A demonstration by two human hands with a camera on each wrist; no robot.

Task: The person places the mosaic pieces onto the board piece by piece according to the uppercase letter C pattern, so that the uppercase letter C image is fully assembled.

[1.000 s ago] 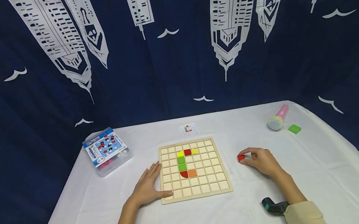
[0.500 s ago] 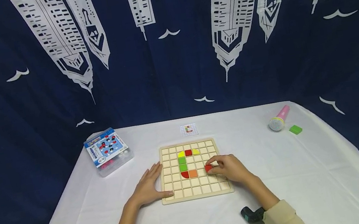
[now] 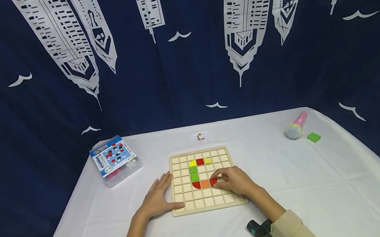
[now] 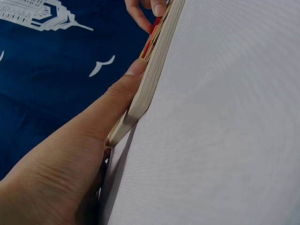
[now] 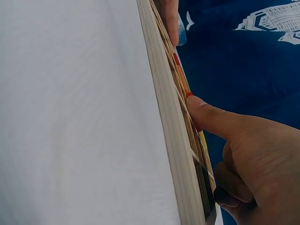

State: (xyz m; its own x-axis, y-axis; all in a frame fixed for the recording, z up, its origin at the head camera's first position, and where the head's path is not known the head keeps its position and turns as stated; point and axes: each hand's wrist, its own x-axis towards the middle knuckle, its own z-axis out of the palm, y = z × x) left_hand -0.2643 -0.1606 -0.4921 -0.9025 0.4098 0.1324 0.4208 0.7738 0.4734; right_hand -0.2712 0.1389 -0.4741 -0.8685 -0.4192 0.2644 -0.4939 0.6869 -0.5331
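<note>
A wooden grid board (image 3: 210, 208) lies on the white cloth with coloured tiles in its cells. My left hand (image 3: 155, 197) rests against the board's left side, fingers spread and thumb on the near left corner. Between thumb and fingers, my right hand (image 3: 236, 180) pinches a red tile (image 3: 213, 182) at a cell right of an orange tile (image 3: 205, 184). Left of the orange tile is a rounded red tile (image 3: 196, 185). Two green tiles (image 3: 193, 173) stand above it, then a yellow piece (image 3: 192, 163), a red square (image 3: 200, 161) and another yellow piece (image 3: 208, 160).
Behind the board lies a small pattern card (image 3: 200, 137). A clear plastic box (image 3: 115, 160) with a printed label stands at the back left. At the back right are a pink toy microphone (image 3: 296, 126) and a loose green tile (image 3: 313, 137).
My right hand has carried the red tile leftward from the cloth beside the board to the cell next to the orange tile. The left hand has stayed on the board's edge.
</note>
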